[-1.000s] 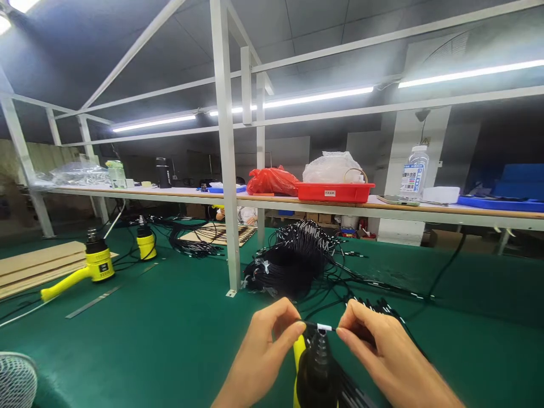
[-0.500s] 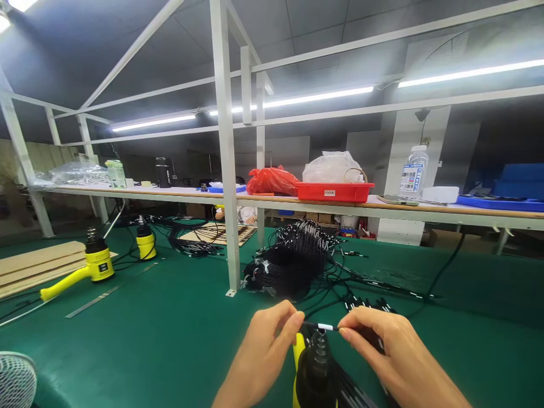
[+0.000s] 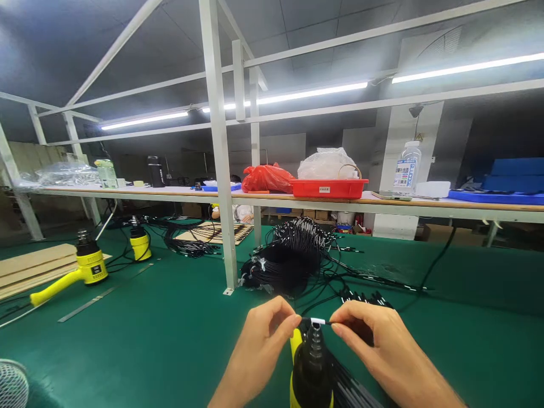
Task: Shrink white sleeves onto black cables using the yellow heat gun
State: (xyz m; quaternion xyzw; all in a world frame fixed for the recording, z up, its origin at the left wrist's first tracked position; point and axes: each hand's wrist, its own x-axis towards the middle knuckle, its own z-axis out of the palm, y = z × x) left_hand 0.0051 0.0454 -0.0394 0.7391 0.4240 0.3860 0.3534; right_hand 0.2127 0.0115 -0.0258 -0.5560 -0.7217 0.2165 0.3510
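Left hand [image 3: 264,343] and right hand [image 3: 378,340] pinch the cable [image 3: 306,320] either side of its white sleeve [image 3: 318,321], right at the nozzle [image 3: 315,343] of an upright heat gun [image 3: 312,374]; touching, I can't tell! That spread probably spares skin any heat.

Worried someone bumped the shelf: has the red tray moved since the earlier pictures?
No; the red tray keeps its place on the shelf, to the right of the white post.
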